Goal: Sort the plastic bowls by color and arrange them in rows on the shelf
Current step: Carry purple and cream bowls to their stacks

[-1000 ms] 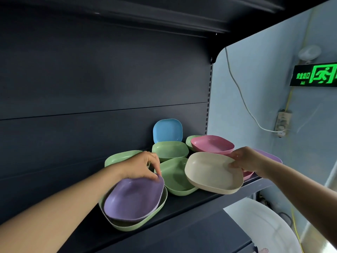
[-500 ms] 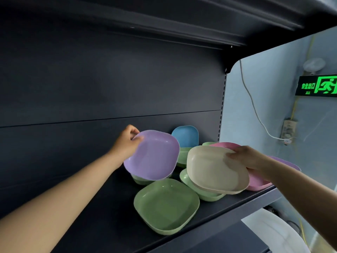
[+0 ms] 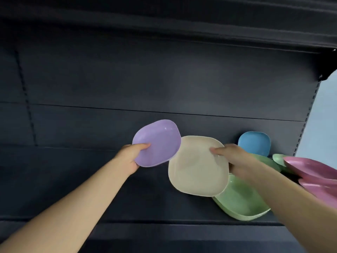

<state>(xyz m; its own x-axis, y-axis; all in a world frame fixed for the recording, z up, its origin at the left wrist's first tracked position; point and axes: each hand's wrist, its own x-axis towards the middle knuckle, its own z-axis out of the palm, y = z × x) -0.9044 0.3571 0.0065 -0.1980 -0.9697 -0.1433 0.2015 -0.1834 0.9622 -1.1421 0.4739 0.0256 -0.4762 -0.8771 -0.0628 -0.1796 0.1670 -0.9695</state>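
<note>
— Gripping anything, am I?

— Yes. Your left hand [image 3: 131,157] pinches the purple bowl [image 3: 157,142] by its edge, raised just left of the beige bowl [image 3: 197,166]. Your right hand [image 3: 235,158] clamps the beige bowl's right rim, thumb on its inside.

— And the others?

— Right of the beige bowl, on the dark shelf [image 3: 155,201]: a green bowl [image 3: 242,199] partly beneath it, a blue bowl [image 3: 255,143] leaning behind, pink bowls [image 3: 313,172] farthest right.

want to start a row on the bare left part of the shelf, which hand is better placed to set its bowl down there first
Left, probably. The left hand grips the purple bowl right over the bare stretch of shelf. The right hand holds the beige bowl further right, above the green bowl.
</note>
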